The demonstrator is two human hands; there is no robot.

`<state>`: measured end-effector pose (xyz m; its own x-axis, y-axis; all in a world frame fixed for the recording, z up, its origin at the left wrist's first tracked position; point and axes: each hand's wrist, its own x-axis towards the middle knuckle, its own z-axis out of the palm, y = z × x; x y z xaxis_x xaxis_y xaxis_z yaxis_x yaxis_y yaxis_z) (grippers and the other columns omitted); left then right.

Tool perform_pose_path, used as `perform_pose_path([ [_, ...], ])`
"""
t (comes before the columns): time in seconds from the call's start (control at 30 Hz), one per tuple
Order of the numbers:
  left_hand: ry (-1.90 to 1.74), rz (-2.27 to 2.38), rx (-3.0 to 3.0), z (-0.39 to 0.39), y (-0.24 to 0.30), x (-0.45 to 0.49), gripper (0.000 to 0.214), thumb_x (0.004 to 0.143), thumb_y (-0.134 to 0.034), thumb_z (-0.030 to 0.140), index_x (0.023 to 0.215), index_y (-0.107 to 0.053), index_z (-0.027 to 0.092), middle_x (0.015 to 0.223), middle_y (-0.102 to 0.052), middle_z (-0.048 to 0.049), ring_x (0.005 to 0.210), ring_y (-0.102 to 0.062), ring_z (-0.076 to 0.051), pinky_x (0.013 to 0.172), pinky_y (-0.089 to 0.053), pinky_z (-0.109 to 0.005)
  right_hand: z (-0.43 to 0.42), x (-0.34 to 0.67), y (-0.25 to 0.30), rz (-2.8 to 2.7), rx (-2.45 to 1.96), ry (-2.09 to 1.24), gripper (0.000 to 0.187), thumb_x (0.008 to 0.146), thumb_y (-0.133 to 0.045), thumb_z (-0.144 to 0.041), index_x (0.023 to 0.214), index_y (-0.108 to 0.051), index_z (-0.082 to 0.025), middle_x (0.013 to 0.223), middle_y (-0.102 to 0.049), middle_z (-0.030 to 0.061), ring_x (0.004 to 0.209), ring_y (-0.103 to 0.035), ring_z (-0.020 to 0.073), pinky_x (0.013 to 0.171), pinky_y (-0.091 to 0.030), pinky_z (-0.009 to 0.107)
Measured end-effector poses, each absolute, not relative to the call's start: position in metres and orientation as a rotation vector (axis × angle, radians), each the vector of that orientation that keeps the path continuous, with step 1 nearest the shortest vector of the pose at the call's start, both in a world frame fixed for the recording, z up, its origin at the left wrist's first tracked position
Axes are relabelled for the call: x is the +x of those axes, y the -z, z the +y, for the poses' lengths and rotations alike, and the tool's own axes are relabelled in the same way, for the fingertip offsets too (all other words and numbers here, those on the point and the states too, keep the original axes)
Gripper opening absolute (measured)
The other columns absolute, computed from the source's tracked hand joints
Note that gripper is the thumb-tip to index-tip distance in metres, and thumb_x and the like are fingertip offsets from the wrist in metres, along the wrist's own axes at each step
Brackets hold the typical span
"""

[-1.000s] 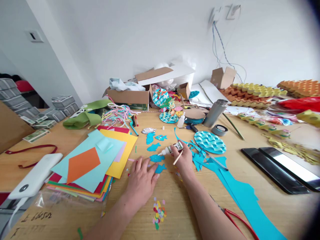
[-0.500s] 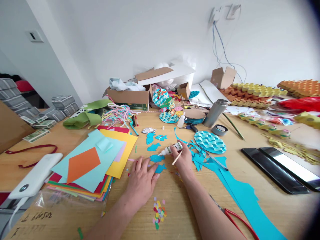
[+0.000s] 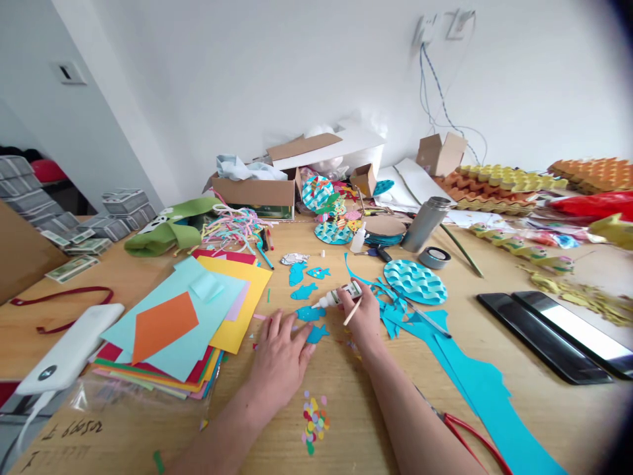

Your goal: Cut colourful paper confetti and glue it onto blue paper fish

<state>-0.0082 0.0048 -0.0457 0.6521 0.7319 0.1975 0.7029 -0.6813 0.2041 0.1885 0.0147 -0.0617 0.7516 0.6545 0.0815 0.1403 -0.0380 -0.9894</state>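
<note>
My right hand (image 3: 364, 315) is closed around a small white glue bottle (image 3: 339, 295), its nozzle pointing left and down at a blue paper fish (image 3: 310, 313). A thin wooden stick (image 3: 352, 311) is also tucked between its fingers. My left hand (image 3: 279, 353) lies flat on the wooden table (image 3: 346, 389), fingers spread, pressing down beside another blue paper fish (image 3: 317, 333). More blue fish cut-outs (image 3: 302, 291) lie just beyond.
A stack of coloured paper sheets (image 3: 188, 316) lies left. Blue paper scraps (image 3: 465, 376) and red-handled scissors (image 3: 469, 435) lie right. A pile of small coloured paper dots (image 3: 315, 420) sits near me. A metal flask (image 3: 425, 223), tape roll (image 3: 434, 256), boxes and two black trays (image 3: 554, 333) crowd the far side.
</note>
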Motion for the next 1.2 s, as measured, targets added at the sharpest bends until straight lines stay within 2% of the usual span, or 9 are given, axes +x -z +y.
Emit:
perform_pose_path([
  [0.13,-0.393,1.209,2.749,0.005,0.046,-0.008,0.037,0.097,-0.040,0.040,0.128,-0.058,0.032,0.134,-0.052,-0.0067,0.128,-0.037,-0.032,0.109,-0.031,-0.053,0.014,0.188,0.055,-0.635,-1.584,-0.521,0.060,0.068,-0.065,-0.042,0.119,-0.057,-0.012,0.072,-0.061,-0.0002,0.053,-0.059,0.0162,0.053,-0.047,0.029],
  [0.5,-0.412,1.205,2.769,0.006,0.048,-0.008,0.037,0.097,-0.041,0.040,0.128,-0.058,0.033,0.133,-0.053,-0.0061,0.127,-0.037,-0.031,0.108,-0.032,-0.053,0.012,0.186,0.043,-0.551,-1.505,-0.559,0.052,0.063,-0.067,-0.043,0.104,-0.061,-0.013,0.064,-0.059,-0.0018,0.049,-0.057,0.0155,0.048,-0.046,0.028],
  [0.73,-0.388,1.208,2.761,0.005,0.045,-0.009,0.037,0.097,-0.040,0.040,0.128,-0.057,0.033,0.133,-0.053,-0.0059,0.128,-0.037,-0.031,0.109,-0.031,-0.053,0.014,0.187,0.052,-0.593,-1.532,-0.549,0.057,0.065,-0.068,-0.042,0.113,-0.058,-0.014,0.071,-0.061,-0.0011,0.052,-0.057,0.0155,0.052,-0.048,0.029],
  [0.93,-0.397,1.208,2.756,0.005,0.047,-0.008,0.036,0.097,-0.040,0.039,0.128,-0.057,0.034,0.134,-0.053,-0.0056,0.128,-0.038,-0.031,0.109,-0.031,-0.053,0.015,0.188,0.063,-0.696,-1.617,-0.485,0.059,0.069,-0.066,-0.043,0.120,-0.056,-0.014,0.077,-0.063,0.0021,0.063,-0.061,0.0196,0.061,-0.051,0.033],
  [1.07,-0.403,1.203,2.755,0.006,0.048,-0.008,0.036,0.097,-0.040,0.039,0.128,-0.057,0.033,0.134,-0.052,-0.0058,0.128,-0.037,-0.032,0.108,-0.032,-0.054,0.015,0.189,0.066,-0.729,-1.662,-0.448,0.058,0.072,-0.064,-0.043,0.121,-0.056,-0.014,0.081,-0.064,0.0041,0.071,-0.062,0.0223,0.066,-0.053,0.036],
  [1.2,-0.404,1.205,2.753,0.005,0.047,-0.008,0.037,0.096,-0.041,0.039,0.128,-0.058,0.032,0.134,-0.053,-0.0060,0.128,-0.037,-0.032,0.109,-0.031,-0.054,0.016,0.188,0.066,-0.721,-1.652,-0.430,0.058,0.070,-0.065,-0.043,0.120,-0.057,-0.013,0.079,-0.064,0.0036,0.070,-0.062,0.0217,0.065,-0.052,0.035],
])
